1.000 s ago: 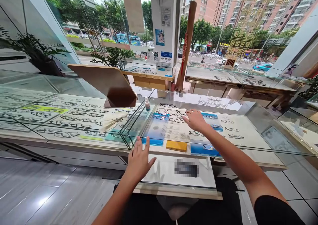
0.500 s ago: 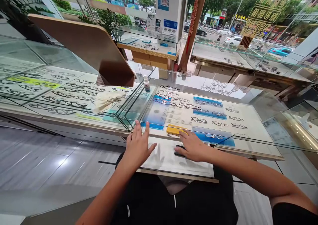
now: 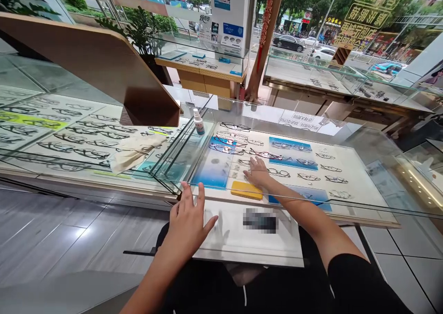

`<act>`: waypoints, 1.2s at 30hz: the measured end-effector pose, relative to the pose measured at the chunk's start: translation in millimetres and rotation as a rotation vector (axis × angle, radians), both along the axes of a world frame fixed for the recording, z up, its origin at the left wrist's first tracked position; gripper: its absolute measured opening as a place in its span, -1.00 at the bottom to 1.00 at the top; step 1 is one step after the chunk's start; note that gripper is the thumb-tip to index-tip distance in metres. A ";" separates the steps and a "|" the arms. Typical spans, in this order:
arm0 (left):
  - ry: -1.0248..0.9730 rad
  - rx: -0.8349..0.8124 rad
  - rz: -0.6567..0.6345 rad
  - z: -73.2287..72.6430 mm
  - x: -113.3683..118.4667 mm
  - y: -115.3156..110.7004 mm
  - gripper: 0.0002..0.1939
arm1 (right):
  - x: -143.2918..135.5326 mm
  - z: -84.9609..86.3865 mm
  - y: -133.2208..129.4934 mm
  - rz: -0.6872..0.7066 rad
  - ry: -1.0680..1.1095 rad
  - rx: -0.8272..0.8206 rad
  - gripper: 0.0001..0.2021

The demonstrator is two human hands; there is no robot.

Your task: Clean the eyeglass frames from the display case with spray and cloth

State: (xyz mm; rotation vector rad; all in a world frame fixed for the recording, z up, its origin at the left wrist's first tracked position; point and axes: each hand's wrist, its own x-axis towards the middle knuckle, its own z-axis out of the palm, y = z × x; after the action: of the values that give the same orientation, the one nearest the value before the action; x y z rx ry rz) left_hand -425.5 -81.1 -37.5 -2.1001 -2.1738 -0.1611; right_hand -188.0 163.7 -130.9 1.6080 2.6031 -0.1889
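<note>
My left hand [image 3: 188,221] is spread open above the left side of a white pull-out board [image 3: 228,244], its fingertips near the front edge of a glass display case [image 3: 211,191]. Farther forward, my right hand [image 3: 259,172] reaches over the display with its fingers apart and nothing in them. Just beyond its fingertips lie dark-framed eyeglasses [image 3: 270,155]; whether the fingers touch them or the glass, I cannot tell. A yellow case [image 3: 246,190] lies close below that hand. On the board rests a dark, blurred-out object [image 3: 260,220].
A small spray bottle [image 3: 199,122] stands on the glass at the left. Beside it are a beige cloth [image 3: 134,152] and the brown back of a tilted board on a stand [image 3: 86,69]. Several eyeglasses rest in rows on blue cards [image 3: 211,173] and white lining.
My right hand has left the dark object on the board and moved forward over the eyeglasses. My left hand has shifted slightly down and stays spread. The view has tilted a little.
</note>
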 end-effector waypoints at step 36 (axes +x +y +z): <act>0.000 -0.052 0.028 7.9 2.6 4.8 -0.01 | 46.2 214.6 -88.6 0.081 -0.010 0.229 -0.56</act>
State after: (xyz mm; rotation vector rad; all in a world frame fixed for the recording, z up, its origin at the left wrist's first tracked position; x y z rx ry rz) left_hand -422.9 -76.2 -29.6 -2.0958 -2.2296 -0.1034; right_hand -141.7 75.1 83.7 1.5568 2.7606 0.1266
